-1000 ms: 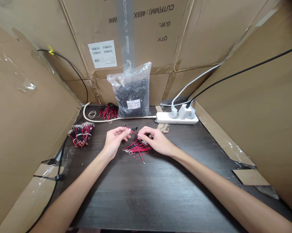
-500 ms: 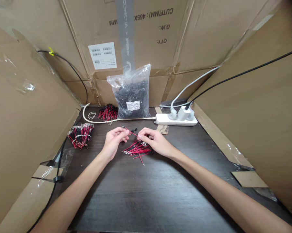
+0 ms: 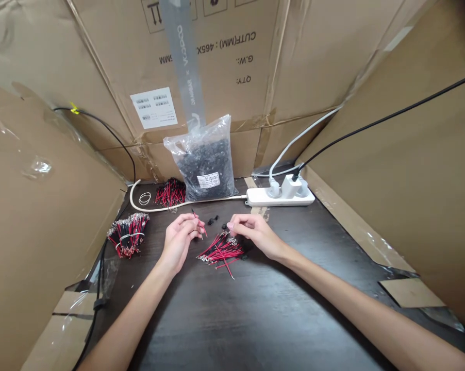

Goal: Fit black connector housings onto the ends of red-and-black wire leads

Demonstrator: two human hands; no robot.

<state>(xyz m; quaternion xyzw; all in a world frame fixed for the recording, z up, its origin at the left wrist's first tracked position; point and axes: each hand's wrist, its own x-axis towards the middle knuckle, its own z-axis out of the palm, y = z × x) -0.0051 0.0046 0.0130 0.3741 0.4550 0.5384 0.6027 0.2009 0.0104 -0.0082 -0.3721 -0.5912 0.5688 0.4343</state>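
On the dark table, my left hand [image 3: 180, 238] pinches a short red-and-black wire [image 3: 199, 223] that sticks up past its fingertips. My right hand [image 3: 253, 234] has its fingers pinched over a small black piece [image 3: 225, 226] beside the wire. A loose pile of red and black wires [image 3: 220, 251] lies just below and between both hands. Two or three small black connectors [image 3: 211, 220] lie on the table just beyond the fingers.
A clear bag of black parts [image 3: 205, 162] leans on the back cardboard wall. A banded wire bundle [image 3: 128, 234] lies at left, another wire bundle [image 3: 170, 192] by the bag, with a rubber band [image 3: 145, 198]. A white power strip [image 3: 281, 196] sits at back right. Cardboard walls enclose the table.
The hands have come apart: the left keeps the wire, now tipped more upright, and the right has let go of it and pinches at a small black piece. The camera tilted up slightly.
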